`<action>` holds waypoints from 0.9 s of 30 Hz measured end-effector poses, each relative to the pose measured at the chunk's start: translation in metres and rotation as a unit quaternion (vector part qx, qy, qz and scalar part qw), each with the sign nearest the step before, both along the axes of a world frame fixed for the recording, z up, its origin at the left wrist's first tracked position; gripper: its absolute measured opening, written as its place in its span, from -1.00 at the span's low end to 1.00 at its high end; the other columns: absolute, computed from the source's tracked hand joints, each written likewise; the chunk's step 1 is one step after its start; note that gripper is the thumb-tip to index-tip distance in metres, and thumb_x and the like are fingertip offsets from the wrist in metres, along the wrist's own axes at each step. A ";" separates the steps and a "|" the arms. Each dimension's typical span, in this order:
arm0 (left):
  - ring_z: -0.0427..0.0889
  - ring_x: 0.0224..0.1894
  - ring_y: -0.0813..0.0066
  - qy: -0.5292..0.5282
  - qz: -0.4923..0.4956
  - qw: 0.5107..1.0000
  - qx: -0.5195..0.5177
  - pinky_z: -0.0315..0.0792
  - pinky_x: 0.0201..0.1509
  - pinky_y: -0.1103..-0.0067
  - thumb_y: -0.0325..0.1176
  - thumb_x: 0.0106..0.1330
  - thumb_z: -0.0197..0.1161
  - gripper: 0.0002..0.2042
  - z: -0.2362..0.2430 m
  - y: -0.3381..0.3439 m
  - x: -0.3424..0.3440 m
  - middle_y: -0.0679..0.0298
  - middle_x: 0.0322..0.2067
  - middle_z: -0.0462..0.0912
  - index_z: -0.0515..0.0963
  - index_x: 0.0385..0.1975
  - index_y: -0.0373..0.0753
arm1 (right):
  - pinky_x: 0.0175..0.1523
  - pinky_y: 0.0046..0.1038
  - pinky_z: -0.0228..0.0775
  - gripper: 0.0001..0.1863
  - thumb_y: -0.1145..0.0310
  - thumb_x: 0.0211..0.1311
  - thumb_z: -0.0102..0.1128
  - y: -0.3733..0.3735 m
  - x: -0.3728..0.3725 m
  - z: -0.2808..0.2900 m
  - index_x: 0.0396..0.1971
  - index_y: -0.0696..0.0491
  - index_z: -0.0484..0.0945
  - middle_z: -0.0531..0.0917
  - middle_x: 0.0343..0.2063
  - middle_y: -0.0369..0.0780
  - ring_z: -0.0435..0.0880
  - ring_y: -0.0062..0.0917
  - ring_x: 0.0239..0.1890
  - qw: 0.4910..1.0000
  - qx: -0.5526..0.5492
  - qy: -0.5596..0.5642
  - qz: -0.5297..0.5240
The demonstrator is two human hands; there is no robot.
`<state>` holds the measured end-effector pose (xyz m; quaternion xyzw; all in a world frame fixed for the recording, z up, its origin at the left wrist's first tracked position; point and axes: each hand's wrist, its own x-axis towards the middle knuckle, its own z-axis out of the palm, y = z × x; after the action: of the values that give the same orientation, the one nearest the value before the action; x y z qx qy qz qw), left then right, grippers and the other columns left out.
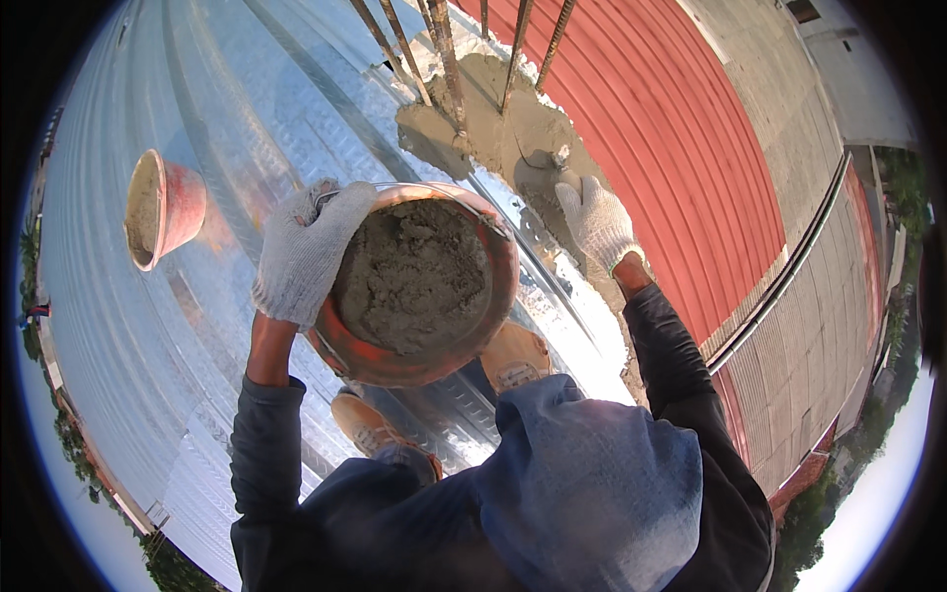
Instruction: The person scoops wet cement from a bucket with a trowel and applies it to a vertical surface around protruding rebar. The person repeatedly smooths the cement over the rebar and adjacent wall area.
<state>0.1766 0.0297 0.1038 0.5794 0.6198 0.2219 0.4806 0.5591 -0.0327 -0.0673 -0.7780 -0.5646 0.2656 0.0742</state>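
My left hand (311,252), in a white knit glove, grips the rim and wire handle of an orange-red bucket (505,281). The bucket tilts toward me and shows wet grey mortar (414,276) inside. Off to the right, my gloved right hand (599,225) is closed on a trowel (540,160), its handle mostly hidden by the hand. The trowel's mortar-smeared blade lies against a patch of wet mortar (483,94) on the ledge. Several rusty steel bars (449,64) rise from that patch.
A second, smaller red bucket (183,207) lies tipped on the corrugated metal sheeting (227,79) at left. Red corrugated roofing (671,168) slopes away on the right, beyond the mortar-covered ledge. My shoes (370,424) stand on the metal below the bucket.
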 end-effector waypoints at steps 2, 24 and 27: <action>0.60 -0.22 0.69 -0.015 -0.010 1.000 0.012 0.55 -0.09 0.58 -0.18 0.59 0.40 -0.69 0.003 -0.004 -0.002 0.41 -0.29 0.71 0.80 -0.01 -0.34 | 0.08 0.15 0.62 -0.36 -0.20 0.70 0.04 -0.004 0.003 -0.007 0.00 0.21 0.59 0.80 -0.20 0.22 0.81 0.19 -0.01 1.000 -0.004 0.002 -0.023; 0.73 0.05 0.47 -0.095 0.025 0.995 -0.012 0.63 0.20 0.47 -0.14 0.63 0.38 -0.58 -0.038 0.021 -0.038 0.23 0.06 0.76 0.68 0.27 -0.32 | -0.06 0.09 0.57 -0.42 -0.10 0.71 0.09 -0.281 -0.012 0.014 -0.02 0.25 0.56 0.77 -0.30 0.21 0.80 0.21 -0.15 0.955 -0.064 0.013 -0.290; 0.71 -0.02 0.53 -0.100 0.029 0.994 -0.027 0.62 0.13 0.51 -0.15 0.62 0.40 -0.63 -0.030 0.023 -0.032 0.29 -0.01 0.77 0.71 0.19 -0.32 | -0.08 0.06 0.59 -0.43 -0.11 0.71 0.11 -0.309 -0.018 0.006 -0.03 0.22 0.55 0.78 -0.37 0.12 0.82 0.10 -0.24 0.936 -0.078 0.034 -0.342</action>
<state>0.1442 0.0531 0.0743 0.5229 0.5910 0.2755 0.5491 0.5408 -0.3416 -0.0610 -0.9179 -0.2390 0.2934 0.1191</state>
